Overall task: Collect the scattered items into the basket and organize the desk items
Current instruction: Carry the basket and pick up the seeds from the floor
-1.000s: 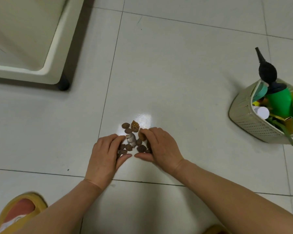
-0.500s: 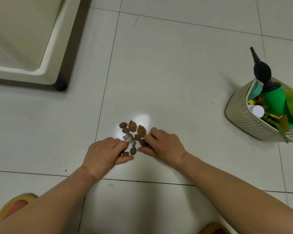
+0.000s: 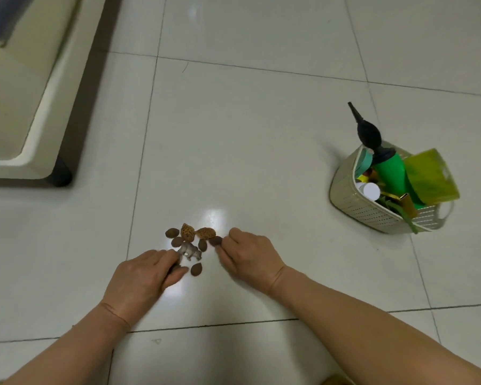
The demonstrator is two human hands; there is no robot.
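Observation:
A small pile of brown seeds (image 3: 196,269) and two rough orange-brown pits (image 3: 187,232) lies on the white tiled floor, with a tiny grey animal figure (image 3: 190,251) in the middle. My left hand (image 3: 143,276) rests at the pile's left edge, fingers curled over a few seeds beside the figure. My right hand (image 3: 249,255) is at the pile's right edge, thumb and fingers pinching a dark seed (image 3: 215,240). The beige perforated basket (image 3: 356,202) stands on the floor to the right, apart from both hands.
The basket holds a black rubber air blower (image 3: 368,133), a green roll (image 3: 392,173), a yellow-green bag (image 3: 431,176) and a white cap (image 3: 368,191). A cream furniture piece with a dark foot (image 3: 60,173) fills the upper left.
Both hands have spread apart slightly, uncovering more of the pile. The right hand has closed on a seed at the right edge. The camera tilted up, so the basket sits lower in view.

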